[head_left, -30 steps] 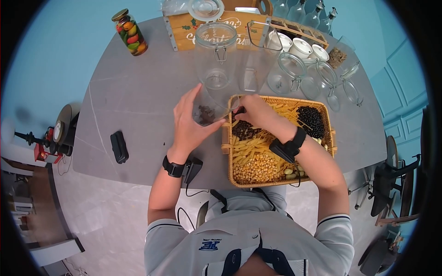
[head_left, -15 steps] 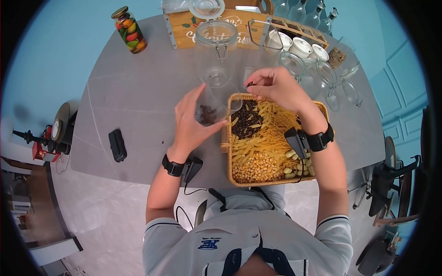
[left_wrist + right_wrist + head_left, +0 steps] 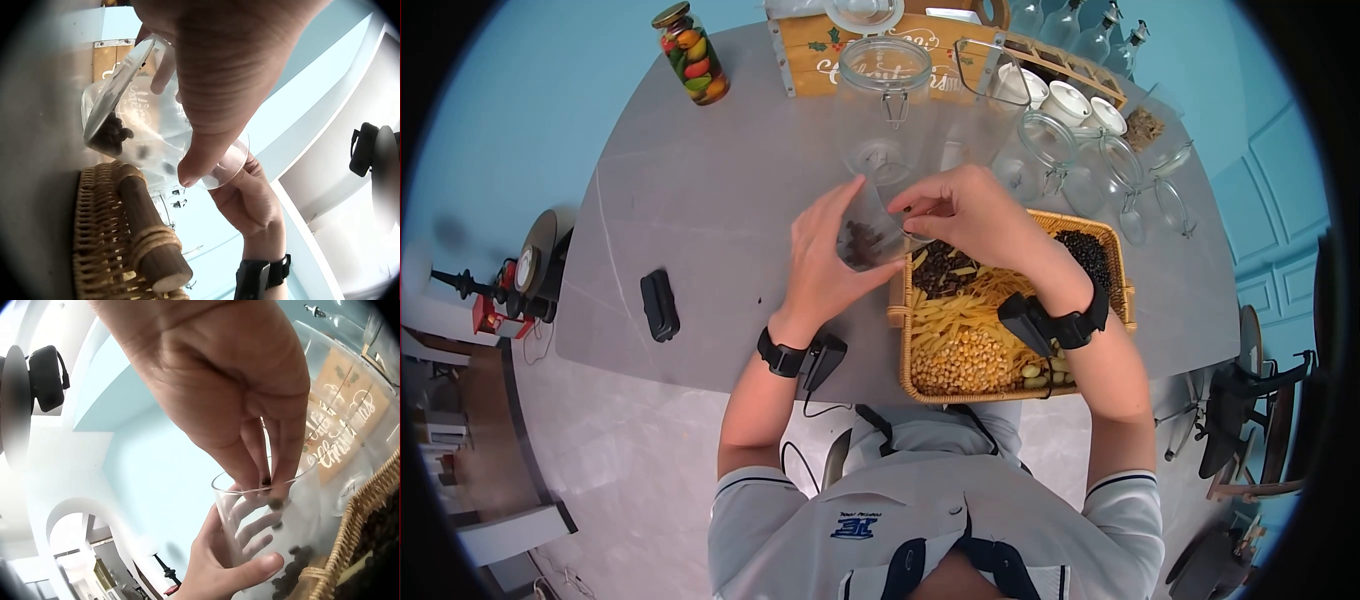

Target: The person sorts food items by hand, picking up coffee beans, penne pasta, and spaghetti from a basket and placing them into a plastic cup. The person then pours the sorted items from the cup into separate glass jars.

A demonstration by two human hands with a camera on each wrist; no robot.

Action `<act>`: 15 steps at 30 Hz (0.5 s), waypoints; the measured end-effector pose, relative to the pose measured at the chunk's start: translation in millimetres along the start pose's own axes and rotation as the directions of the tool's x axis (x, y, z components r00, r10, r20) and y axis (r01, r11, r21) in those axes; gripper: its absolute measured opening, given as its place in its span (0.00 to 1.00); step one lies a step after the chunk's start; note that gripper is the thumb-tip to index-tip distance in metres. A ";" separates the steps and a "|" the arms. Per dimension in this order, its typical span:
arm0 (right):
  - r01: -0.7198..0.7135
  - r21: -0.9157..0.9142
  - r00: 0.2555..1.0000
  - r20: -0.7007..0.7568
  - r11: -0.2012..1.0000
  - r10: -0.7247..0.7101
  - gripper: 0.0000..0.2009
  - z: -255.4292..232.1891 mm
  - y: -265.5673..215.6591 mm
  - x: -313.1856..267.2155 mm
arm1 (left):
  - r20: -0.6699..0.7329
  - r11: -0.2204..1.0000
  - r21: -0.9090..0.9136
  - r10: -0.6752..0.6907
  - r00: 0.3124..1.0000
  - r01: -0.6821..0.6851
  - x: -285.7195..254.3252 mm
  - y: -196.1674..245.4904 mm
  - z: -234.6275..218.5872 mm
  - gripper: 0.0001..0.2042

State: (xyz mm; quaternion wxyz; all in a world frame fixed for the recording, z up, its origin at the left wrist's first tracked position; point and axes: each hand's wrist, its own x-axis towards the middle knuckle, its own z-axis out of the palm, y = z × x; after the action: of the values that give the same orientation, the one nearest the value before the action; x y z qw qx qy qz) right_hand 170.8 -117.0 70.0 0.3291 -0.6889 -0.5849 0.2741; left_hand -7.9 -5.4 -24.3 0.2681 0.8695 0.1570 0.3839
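Observation:
My left hand (image 3: 825, 250) grips a clear glass cup (image 3: 306, 515), thumb on one side and fingers on the other. The cup leans with its mouth toward my right hand (image 3: 985, 215), beside the wicker basket (image 3: 1129, 300). A cluster of dark brown beans (image 3: 109, 134) lies at its bottom. At the rim, my right thumb and fingers pinch a dark bean (image 3: 267, 481); other dark bits show just below the fingertips, inside the cup. Close under that hand, the basket's corner holds more dark brown beans (image 3: 943, 270).
The basket also holds pasta (image 3: 950, 320), corn kernels (image 3: 960, 362) and black beans (image 3: 1085, 255). Beyond the cup stands a large clip-top jar (image 3: 885, 110); more open jars (image 3: 1040, 165) are to its right. A black case (image 3: 659, 305) lies at left, a filled jar (image 3: 692, 58) farther back.
My right hand has come up out of the basket with dark beans and moved left to the cup's mouth. The left hand keeps its grip on the tilted cup.

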 end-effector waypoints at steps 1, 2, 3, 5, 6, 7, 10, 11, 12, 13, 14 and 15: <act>-0.001 0.012 1.000 0.012 1.000 0.001 0.11 -0.5 0.7 0.6 | -0.001 1.000 -0.001 0.003 1.000 -0.003 0.0 -0.4 0.3 0.49; 0.043 0.042 0.999 0.014 0.998 -0.044 0.11 -1.0 3.8 1.2 | -0.001 1.000 -0.003 0.007 1.000 -0.007 0.1 -0.5 0.6 0.49; 0.088 0.071 0.996 0.015 0.994 -0.089 0.11 -1.9 9.1 1.7 | -0.004 1.000 0.003 0.010 1.000 -0.010 0.2 -0.6 0.6 0.49; 0.103 0.144 0.995 -0.004 0.984 -0.103 0.10 -7.8 13.5 0.8 | -0.011 1.000 0.014 0.016 1.000 -0.016 0.1 -0.7 0.8 0.49; 0.074 0.188 0.997 -0.020 0.979 -0.072 0.10 -12.6 13.0 -0.5 | -0.010 1.000 0.017 0.013 1.000 -0.013 0.1 -0.6 0.6 0.49; 0.046 0.232 0.999 -0.036 0.972 -0.039 0.10 -17.1 14.0 -1.5 | -0.010 1.000 0.019 0.009 1.000 -0.009 0.2 -0.5 0.2 0.49; -0.061 0.407 0.984 -0.129 0.911 0.124 0.09 -28.6 32.9 -0.8 | -0.026 1.000 -0.014 -0.004 1.000 0.004 -0.9 -4.0 2.2 0.48; -0.100 0.304 0.981 -0.131 0.947 0.145 0.10 -29.1 41.8 -1.8 | -0.036 0.999 -0.032 -0.008 0.999 0.007 -0.8 -5.2 2.8 0.48; -0.137 0.197 0.977 -0.137 0.971 0.166 0.10 -27.9 53.0 -2.4 | -0.042 0.999 -0.032 -0.009 0.999 0.007 -0.6 -5.5 2.8 0.48; -0.175 0.088 0.972 -0.144 0.981 0.186 0.11 -25.4 58.8 -2.3 | -0.047 0.999 -0.033 -0.009 0.999 0.008 -0.5 -5.4 3.0 0.48; -0.176 -0.032 0.982 -0.081 0.984 0.173 0.13 -20.4 62.3 -2.1 | -0.051 0.999 -0.033 -0.009 0.999 0.008 -0.5 -5.0 3.1 0.48; -0.167 -0.151 0.986 -0.018 0.974 0.166 0.15 -12.7 63.2 -3.0 | -0.049 0.999 -0.031 -0.010 0.999 0.008 -0.4 -4.6 3.2 0.48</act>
State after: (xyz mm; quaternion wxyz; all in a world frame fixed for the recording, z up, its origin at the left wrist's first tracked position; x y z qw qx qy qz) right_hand 219.6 -128.0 29.1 0.2530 -0.7592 -0.5435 0.2533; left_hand -6.1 -3.0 -29.0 0.2792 0.8548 0.1615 0.4065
